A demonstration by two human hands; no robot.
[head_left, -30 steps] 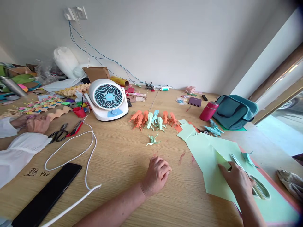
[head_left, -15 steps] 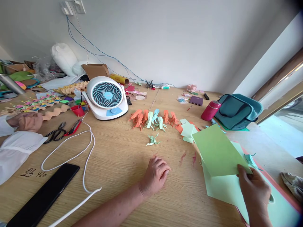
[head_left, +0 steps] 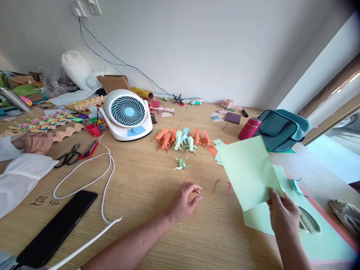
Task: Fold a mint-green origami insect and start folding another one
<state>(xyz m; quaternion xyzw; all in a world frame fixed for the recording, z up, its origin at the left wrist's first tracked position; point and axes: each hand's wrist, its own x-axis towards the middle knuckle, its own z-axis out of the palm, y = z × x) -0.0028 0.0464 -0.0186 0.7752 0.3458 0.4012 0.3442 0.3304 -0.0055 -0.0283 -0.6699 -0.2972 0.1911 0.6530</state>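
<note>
Between the thumb and fingers of my right hand (head_left: 285, 215) is a light green sheet of paper (head_left: 249, 172), pinched by its lower right corner and raised above the table. Under it lie more pale green sheets (head_left: 258, 221). My left hand (head_left: 187, 200) rests on the wood with fingers loosely curled and a gap between thumb and forefinger; it holds nothing. Just beyond that hand sits a green folded paper figure (head_left: 182, 162). Farther back stands a row of orange folded figures (head_left: 164, 139), with green and blue ones among them. Small green paper squares (head_left: 218, 159) are partly hidden behind the raised sheet.
A white fan (head_left: 128, 114) stands at back left. Black scissors (head_left: 68, 155), a white cable (head_left: 112, 176) and a black phone (head_left: 57, 228) lie left. Another person's hands (head_left: 36, 143) are at far left. A pink bottle (head_left: 249, 128) and teal bag (head_left: 282, 129) stand right.
My right hand has drawn the green sheet leftward and tilted it up, uncovering an oval shape on the sheets at right. My left hand's thumb and fingers have parted a little.
</note>
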